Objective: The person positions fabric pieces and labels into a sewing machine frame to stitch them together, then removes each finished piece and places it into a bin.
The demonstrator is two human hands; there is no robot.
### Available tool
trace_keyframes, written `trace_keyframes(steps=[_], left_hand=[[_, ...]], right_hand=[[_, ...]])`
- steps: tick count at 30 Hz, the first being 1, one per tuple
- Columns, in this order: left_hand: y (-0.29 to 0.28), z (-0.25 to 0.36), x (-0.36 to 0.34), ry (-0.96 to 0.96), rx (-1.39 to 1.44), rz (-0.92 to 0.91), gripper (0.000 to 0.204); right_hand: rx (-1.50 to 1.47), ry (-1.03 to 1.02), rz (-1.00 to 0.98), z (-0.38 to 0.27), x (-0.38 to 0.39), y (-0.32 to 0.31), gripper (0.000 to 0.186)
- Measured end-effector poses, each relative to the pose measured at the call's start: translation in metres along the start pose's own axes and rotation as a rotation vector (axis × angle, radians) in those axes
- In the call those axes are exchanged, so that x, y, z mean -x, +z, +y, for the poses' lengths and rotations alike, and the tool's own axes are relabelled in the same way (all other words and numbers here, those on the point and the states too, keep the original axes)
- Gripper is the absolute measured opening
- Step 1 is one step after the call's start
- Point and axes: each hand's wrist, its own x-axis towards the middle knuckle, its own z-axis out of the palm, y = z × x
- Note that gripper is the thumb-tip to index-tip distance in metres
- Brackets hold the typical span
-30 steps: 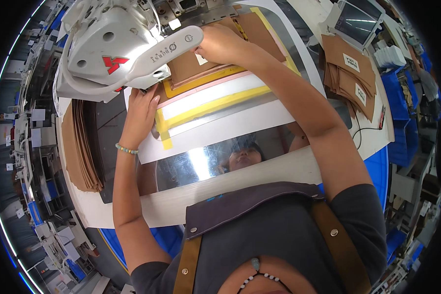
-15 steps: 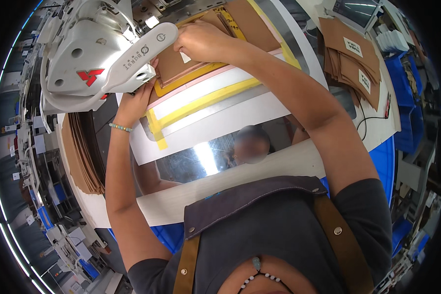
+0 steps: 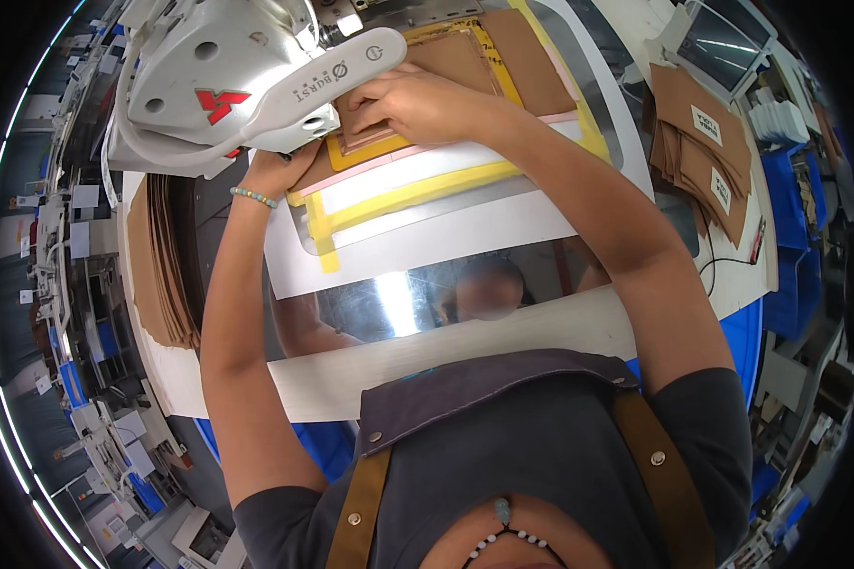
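Note:
My right hand (image 3: 417,102) lies on a brown panel (image 3: 455,68), its fingers apart and slightly bent. A yellow frame (image 3: 508,81) borders this panel, on top of a larger brown sheet (image 3: 541,71). My left hand (image 3: 283,171) is at the frame's near left corner, beside the sheet's edge. The white machine head (image 3: 185,100) hides most of the left fingers. Its grey arm-shaped cover (image 3: 323,81) reaches over the panel near my right fingertips. Beneath the sheet lies a white board with yellow tape strips (image 3: 417,196).
Stacks of brown pieces stand at the left (image 3: 159,275) and lie at the right with white labels (image 3: 697,142). A shiny metal plate (image 3: 351,318) runs along the near side of the table. A screen (image 3: 726,43) and a black cable (image 3: 731,261) are at the right.
The whole view has shifted, with the machine appearing farther right. My right hand's fingers have spread on the panel; the small white label beside them no longer shows. My left hand stays near the corner.

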Motion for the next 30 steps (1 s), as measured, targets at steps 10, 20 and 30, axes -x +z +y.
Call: trace_keyframes(steps=[10,20,30], left_hand=[[-0.008,0.003,0.005,0.010,0.063,0.013,0.047],[-0.018,0.018,-0.007,0.085,-0.232,0.010,0.054],[-0.014,-0.017,0.010,0.099,-0.190,0.040,0.047]], right_hand=[[-0.006,0.033,-0.057,-0.004,-0.003,-0.001,0.052],[-0.042,0.076,-0.090,0.003,-0.012,0.001,0.043],[-0.051,0.076,-0.114,0.001,-0.016,0.001,0.037]])
